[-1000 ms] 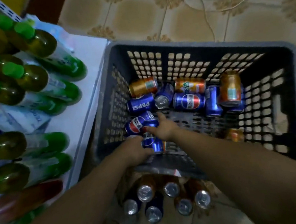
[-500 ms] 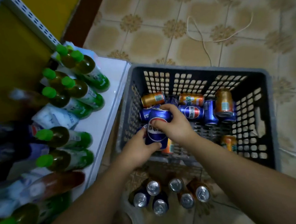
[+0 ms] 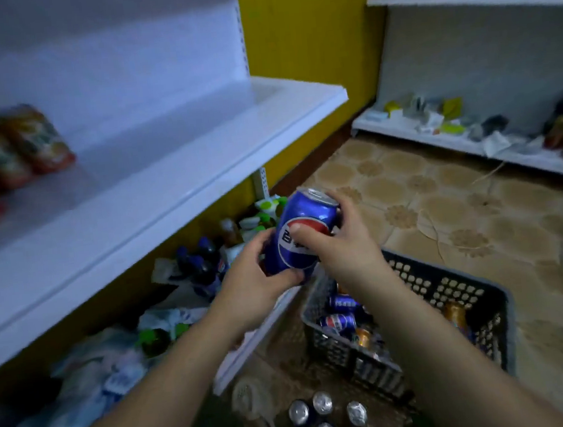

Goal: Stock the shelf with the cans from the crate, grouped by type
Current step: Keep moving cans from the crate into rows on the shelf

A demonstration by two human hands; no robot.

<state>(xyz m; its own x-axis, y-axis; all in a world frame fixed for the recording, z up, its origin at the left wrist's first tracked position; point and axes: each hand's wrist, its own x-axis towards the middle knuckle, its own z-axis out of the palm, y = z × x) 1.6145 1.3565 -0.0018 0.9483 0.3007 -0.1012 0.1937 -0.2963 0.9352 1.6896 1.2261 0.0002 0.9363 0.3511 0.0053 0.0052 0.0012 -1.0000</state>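
While both hands meet in mid-air above the crate (image 3: 459, 287), a blue Pepsi can (image 3: 301, 232) sits between them, tilted with its silver top leaning away and to the right. The left hand (image 3: 256, 284) cups the can's lower end, its fingers (image 3: 288, 278) curled tight under the base. The right hand (image 3: 341, 242) wraps the upper side, thumb pressed flat across the red-and-white logo, the other fingers folded round the far side near the rim. Both sets of fingers are closed firmly on the can, no gap to be seen.

The can hangs just in front of the white shelf (image 3: 153, 177), below the level of its front edge and not touching it. On that shelf, far left, blurred red snack packets (image 3: 10, 157) lie in a row. Down in the grey crate, more blue cans (image 3: 338, 321) and orange cans (image 3: 454, 313) lie on their sides. On the floor, near the crate's close corner, a cluster of upright cans (image 3: 323, 415) shows silver tops. Under the shelf, the lower shelf holds green-capped bottles (image 3: 151, 339) and crumpled plastic wrap.
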